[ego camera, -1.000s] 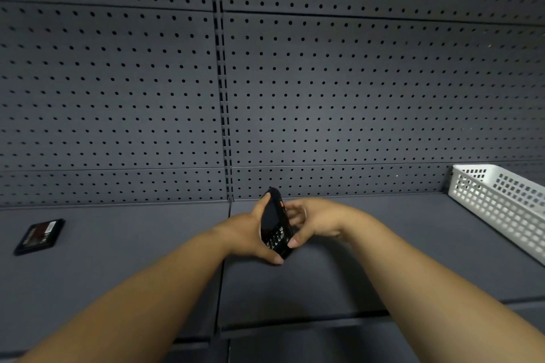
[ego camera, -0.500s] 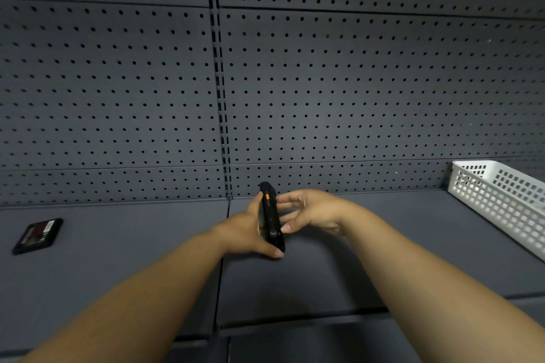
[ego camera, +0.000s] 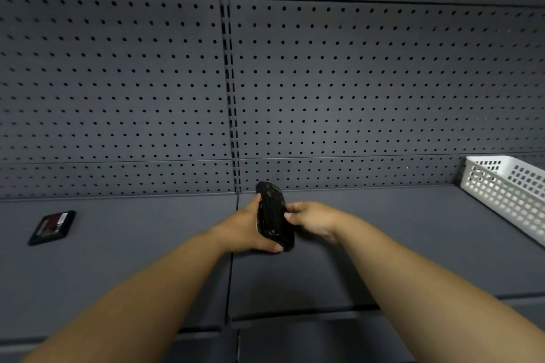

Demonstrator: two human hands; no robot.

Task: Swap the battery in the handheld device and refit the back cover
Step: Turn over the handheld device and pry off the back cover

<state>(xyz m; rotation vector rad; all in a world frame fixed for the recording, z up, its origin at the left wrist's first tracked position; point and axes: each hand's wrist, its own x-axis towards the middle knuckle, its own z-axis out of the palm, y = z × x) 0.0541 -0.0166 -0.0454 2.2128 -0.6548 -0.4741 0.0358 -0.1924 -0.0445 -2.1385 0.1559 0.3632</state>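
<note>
Above the grey shelf (ego camera: pixel 383 230), just in front of the pegboard (ego camera: pixel 354 82), I hold the device (ego camera: pixel 274 215) nearly upright between my hands, its dark ribbed back towards me. My left hand (ego camera: pixel 244 230) wraps it from the left, thumb under its lower end. My right hand (ego camera: pixel 312 218) closes on its right edge, fingertips on the back. A battery (ego camera: pixel 52 227) lies flat far to the left, well apart. A white basket (ego camera: pixel 507 194) sits at the right.

Black device (ego camera: pixel 274 215), white basket (ego camera: pixel 507 191), grey perforated wall (ego camera: pixel 354 82).
</note>
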